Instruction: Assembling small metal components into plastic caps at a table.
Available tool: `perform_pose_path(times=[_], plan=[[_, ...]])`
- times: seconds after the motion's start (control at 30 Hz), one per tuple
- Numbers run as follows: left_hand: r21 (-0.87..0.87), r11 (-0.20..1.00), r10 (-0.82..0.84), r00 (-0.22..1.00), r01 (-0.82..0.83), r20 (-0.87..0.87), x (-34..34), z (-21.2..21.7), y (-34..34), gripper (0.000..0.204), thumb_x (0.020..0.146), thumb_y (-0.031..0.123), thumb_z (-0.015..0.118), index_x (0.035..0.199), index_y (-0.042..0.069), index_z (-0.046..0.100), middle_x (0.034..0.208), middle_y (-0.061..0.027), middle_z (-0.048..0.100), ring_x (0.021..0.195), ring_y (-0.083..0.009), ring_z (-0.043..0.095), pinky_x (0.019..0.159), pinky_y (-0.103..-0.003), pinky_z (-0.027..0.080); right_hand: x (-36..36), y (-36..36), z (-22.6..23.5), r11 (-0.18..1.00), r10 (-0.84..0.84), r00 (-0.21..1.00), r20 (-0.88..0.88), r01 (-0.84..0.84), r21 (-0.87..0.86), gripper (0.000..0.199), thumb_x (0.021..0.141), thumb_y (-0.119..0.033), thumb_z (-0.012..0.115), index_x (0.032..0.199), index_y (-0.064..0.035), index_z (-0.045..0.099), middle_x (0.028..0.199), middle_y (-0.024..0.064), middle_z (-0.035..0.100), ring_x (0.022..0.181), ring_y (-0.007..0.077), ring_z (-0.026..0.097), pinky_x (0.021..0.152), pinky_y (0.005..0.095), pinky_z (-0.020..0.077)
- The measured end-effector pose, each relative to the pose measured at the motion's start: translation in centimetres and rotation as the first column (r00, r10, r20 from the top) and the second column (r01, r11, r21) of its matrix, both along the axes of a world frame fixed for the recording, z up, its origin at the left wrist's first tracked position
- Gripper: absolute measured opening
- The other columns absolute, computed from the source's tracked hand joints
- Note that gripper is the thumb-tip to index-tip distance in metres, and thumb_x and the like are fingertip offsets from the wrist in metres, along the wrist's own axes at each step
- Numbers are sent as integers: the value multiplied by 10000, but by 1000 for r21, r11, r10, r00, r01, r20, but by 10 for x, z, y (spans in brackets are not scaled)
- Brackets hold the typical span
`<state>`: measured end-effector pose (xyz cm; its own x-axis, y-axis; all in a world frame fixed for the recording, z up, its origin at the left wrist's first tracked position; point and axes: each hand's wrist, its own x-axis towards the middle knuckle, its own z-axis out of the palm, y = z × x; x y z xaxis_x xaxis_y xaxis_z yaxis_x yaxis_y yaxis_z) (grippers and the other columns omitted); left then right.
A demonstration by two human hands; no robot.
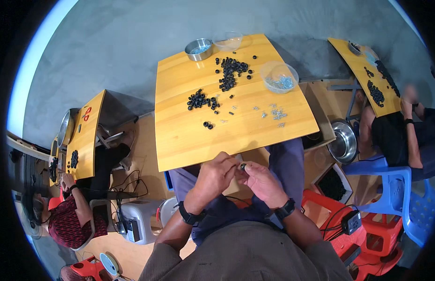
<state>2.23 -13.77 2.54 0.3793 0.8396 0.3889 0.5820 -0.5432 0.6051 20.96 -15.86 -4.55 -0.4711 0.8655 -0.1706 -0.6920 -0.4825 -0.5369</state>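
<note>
My left hand (214, 176) and my right hand (264, 183) meet just off the near edge of the yellow wooden table (189, 145), above my lap. Between the thumb and fingers of the right hand is a small black part (243, 166). The left hand's fingers are pinched close beside it; whatever they grip is too small to make out. On the table, small black round parts lie in a far pile (230, 74) and a nearer pile (199, 99). Two black parts (207, 125) sit apart from these. Small silvery screw-like pieces (277, 114) are scattered to the right.
A steel bowl (199, 55) and a clear tub (228, 47) stand at the table's far edge. Another clear tub (273, 90) holds bluish-silver pieces at the right. People work at side tables. Red stools (330, 220), a blue chair (390, 187) and a white container (140, 210) surround me.
</note>
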Motion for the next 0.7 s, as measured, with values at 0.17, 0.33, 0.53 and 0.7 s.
perform_pose_path(times=[0.17, 0.33, 0.53, 0.7], plan=[[-117, 993, -27, 1000, 26, -5, 6, 7, -11, 165, 793, 12, 760, 956, 13, 732, 843, -128, 667, 716, -286, 667, 620, -369, 523, 7, -12, 0, 999, 24, 1000, -19, -23, 42, 236, 1019, -205, 590, 1154, -33, 678, 1132, 56, 696, 1053, 181, 657, 863, 369, 534], [-270, 956, -77, 988, 111, 134, 11, 7, -19, 200, 799, 30, 786, 997, 25, 752, 796, -106, 656, 678, -204, 629, 598, -323, 489, 12, -23, -6, 997, -3, 997, -74, 9, 75, 244, 1024, -211, 583, 1160, -29, 671, 1140, 60, 690, 1039, 178, 655, 860, 355, 535], [-270, 956, -27, 952, 114, 304, 12, 4, -36, 248, 837, -18, 747, 1083, 7, 732, 843, -84, 661, 705, -150, 637, 633, -278, 512, 19, -26, 4, 998, 41, 988, -148, -34, 53, 257, 1030, -232, 574, 1172, -37, 662, 1131, 65, 688, 1037, 179, 651, 859, 354, 540], [-197, 974, -50, 954, 112, 295, 18, 7, -39, 251, 835, -1, 769, 1083, 10, 736, 849, -87, 687, 729, -149, 669, 643, -271, 528, 24, -30, 7, 998, 45, 986, -159, -39, 41, 262, 1027, -235, 579, 1171, -31, 659, 1124, 70, 687, 1032, 190, 653, 856, 372, 549]])
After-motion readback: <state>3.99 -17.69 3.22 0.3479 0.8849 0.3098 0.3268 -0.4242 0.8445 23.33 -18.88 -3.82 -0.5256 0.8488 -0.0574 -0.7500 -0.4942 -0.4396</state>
